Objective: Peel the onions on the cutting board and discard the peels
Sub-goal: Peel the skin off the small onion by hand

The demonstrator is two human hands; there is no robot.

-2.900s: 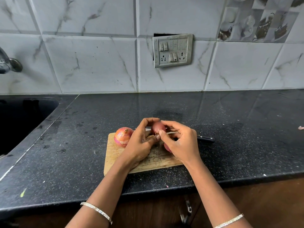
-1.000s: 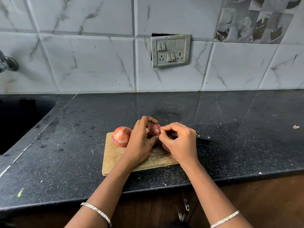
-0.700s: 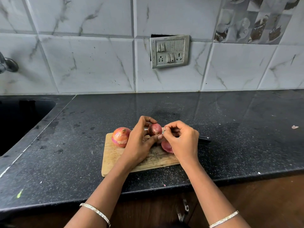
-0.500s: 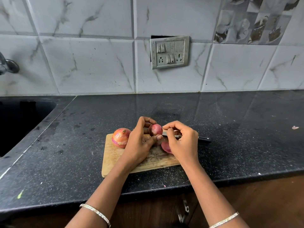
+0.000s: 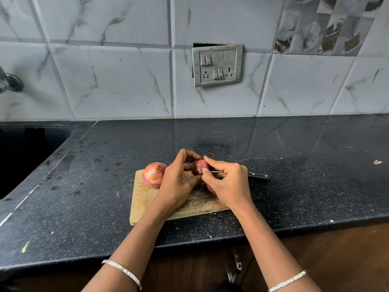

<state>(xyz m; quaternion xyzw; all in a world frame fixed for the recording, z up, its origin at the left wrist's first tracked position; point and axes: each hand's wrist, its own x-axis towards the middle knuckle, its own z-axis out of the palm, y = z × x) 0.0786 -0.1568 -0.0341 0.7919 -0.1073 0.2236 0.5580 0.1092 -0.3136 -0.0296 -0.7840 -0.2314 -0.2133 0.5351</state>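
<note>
Small glossy red onion (image 5: 200, 166) raised just above pale scuffed wooden cutting board (image 5: 145, 199), gripped by curled left hand (image 5: 179, 182); right hand (image 5: 229, 184) fingertips pinching its papery skin. Larger round papery-skinned onion (image 5: 154, 174) resting on board's left end. Black-handled knife (image 5: 257, 176) behind, on speckled black countertop (image 5: 84, 186).

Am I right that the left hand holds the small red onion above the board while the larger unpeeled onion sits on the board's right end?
Not quite. The head view shows the left hand holding the small red onion above the cutting board, but the larger unpeeled onion sits on the board's left end, not its right.
</note>
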